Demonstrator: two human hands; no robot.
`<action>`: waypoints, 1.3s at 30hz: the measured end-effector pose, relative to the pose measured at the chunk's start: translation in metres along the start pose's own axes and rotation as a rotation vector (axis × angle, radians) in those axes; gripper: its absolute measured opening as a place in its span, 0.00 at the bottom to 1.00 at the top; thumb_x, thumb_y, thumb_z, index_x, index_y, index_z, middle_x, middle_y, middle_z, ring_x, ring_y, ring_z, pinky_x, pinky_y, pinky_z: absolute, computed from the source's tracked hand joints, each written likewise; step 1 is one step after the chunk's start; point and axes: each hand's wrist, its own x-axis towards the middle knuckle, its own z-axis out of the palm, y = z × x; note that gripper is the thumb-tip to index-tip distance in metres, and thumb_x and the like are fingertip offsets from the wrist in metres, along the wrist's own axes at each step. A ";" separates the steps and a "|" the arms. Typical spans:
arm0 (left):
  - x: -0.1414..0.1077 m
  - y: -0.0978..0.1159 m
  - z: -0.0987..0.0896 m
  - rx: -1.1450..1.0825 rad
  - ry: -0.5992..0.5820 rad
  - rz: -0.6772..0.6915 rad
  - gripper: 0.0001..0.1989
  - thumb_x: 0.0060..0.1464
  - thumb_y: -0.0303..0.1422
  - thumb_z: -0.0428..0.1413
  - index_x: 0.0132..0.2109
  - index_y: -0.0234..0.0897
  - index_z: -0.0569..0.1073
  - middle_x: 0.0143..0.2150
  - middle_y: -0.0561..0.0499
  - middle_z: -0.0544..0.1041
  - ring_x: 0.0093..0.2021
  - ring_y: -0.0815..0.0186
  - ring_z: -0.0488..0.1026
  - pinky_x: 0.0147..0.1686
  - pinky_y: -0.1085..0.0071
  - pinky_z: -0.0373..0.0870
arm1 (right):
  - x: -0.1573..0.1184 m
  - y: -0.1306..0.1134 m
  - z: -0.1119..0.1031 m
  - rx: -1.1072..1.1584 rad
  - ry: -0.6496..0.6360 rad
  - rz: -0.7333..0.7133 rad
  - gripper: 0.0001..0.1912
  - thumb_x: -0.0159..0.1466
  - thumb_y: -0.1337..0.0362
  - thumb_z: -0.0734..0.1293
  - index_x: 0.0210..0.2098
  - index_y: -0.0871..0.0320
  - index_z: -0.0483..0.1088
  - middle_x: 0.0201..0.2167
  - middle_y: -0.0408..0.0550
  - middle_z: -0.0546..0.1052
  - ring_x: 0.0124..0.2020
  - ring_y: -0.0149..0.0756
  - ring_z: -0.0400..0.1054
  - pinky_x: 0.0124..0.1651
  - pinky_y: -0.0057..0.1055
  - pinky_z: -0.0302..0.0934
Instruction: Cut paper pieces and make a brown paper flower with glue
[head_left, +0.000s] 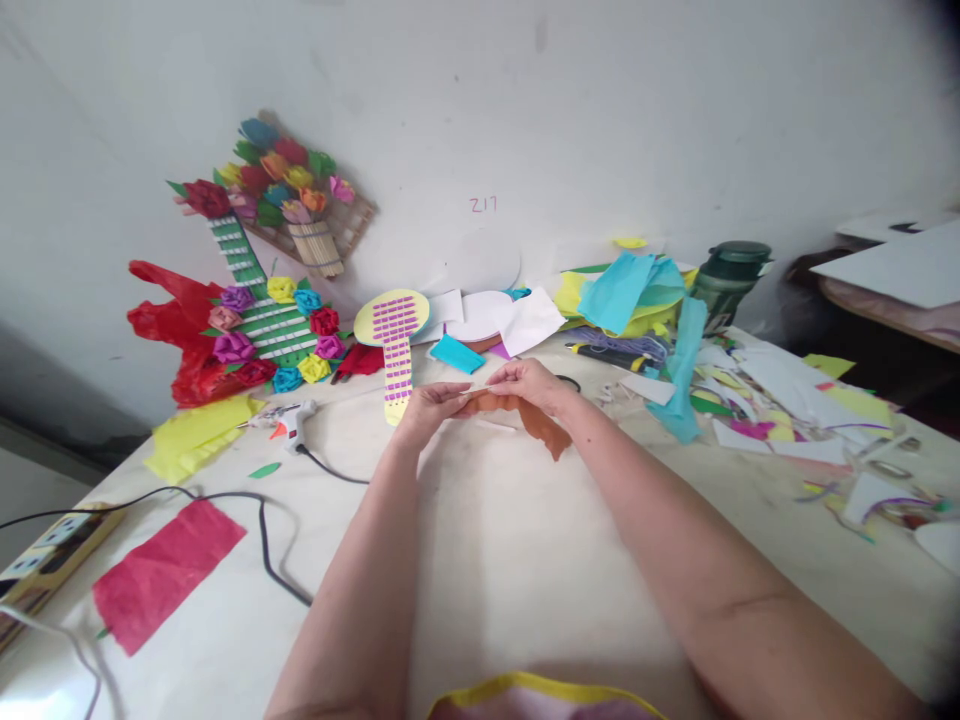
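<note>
A strip of orange-brown crepe paper hangs between my two hands above the middle of the table, its loose end drooping to the right. My left hand pinches its left end. At its upper edge, my right hand has fingers closed on the paper. A thin pale strip or stick shows between my fingertips, too small to make out. Just left of my hands lies a yellow paper piece with purple woven strips.
Left are a white glue gun with a black cord, red crepe paper, yellow crepe paper and a power strip. Paper flowers lean on the wall. Right are a cutter, green bottle and paper scraps.
</note>
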 end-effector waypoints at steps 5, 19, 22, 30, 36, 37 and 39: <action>-0.002 0.003 0.003 0.050 -0.011 -0.015 0.20 0.34 0.35 0.65 0.38 0.29 0.77 0.29 0.46 0.78 0.29 0.64 0.75 0.37 0.66 0.72 | -0.004 -0.005 -0.002 -0.079 -0.010 0.099 0.10 0.46 0.61 0.70 0.27 0.61 0.75 0.20 0.44 0.73 0.20 0.27 0.63 0.23 0.25 0.56; 0.000 0.001 -0.006 0.030 -0.064 -0.033 0.17 0.38 0.34 0.64 0.39 0.31 0.77 0.30 0.46 0.78 0.28 0.68 0.74 0.36 0.71 0.70 | -0.002 -0.004 0.000 -0.098 -0.016 0.020 0.06 0.47 0.63 0.70 0.25 0.59 0.74 0.22 0.43 0.73 0.23 0.28 0.64 0.27 0.25 0.57; 0.000 -0.001 -0.007 -0.066 -0.055 -0.073 0.17 0.37 0.32 0.64 0.39 0.32 0.77 0.28 0.46 0.78 0.28 0.67 0.74 0.36 0.69 0.70 | -0.003 -0.006 0.002 -0.049 -0.015 0.006 0.07 0.46 0.63 0.70 0.25 0.59 0.74 0.22 0.42 0.73 0.23 0.28 0.64 0.26 0.25 0.57; 0.001 -0.004 -0.011 -0.195 -0.058 -0.150 0.14 0.38 0.27 0.64 0.37 0.30 0.77 0.31 0.45 0.78 0.29 0.65 0.75 0.37 0.68 0.72 | -0.004 -0.008 0.005 -0.066 0.006 0.015 0.06 0.46 0.64 0.70 0.25 0.59 0.74 0.21 0.42 0.73 0.24 0.29 0.64 0.28 0.27 0.58; 0.000 -0.003 -0.010 -0.300 -0.042 -0.208 0.11 0.39 0.23 0.61 0.36 0.29 0.76 0.31 0.45 0.78 0.29 0.64 0.76 0.33 0.71 0.73 | -0.003 -0.006 0.007 -0.150 0.030 -0.095 0.06 0.47 0.63 0.69 0.25 0.59 0.75 0.25 0.44 0.75 0.29 0.32 0.67 0.36 0.29 0.59; 0.000 -0.002 -0.010 -0.311 -0.037 -0.207 0.11 0.40 0.23 0.61 0.35 0.28 0.76 0.30 0.44 0.78 0.29 0.64 0.76 0.33 0.71 0.73 | -0.003 -0.005 0.008 -0.156 0.029 -0.102 0.06 0.47 0.63 0.69 0.25 0.58 0.75 0.25 0.44 0.75 0.29 0.32 0.67 0.36 0.30 0.59; 0.001 -0.002 -0.010 -0.320 -0.024 -0.206 0.09 0.42 0.26 0.60 0.35 0.27 0.76 0.30 0.44 0.78 0.28 0.63 0.76 0.32 0.71 0.73 | -0.002 -0.003 0.008 -0.172 0.032 -0.114 0.05 0.48 0.63 0.69 0.25 0.58 0.75 0.25 0.44 0.76 0.29 0.32 0.67 0.36 0.30 0.59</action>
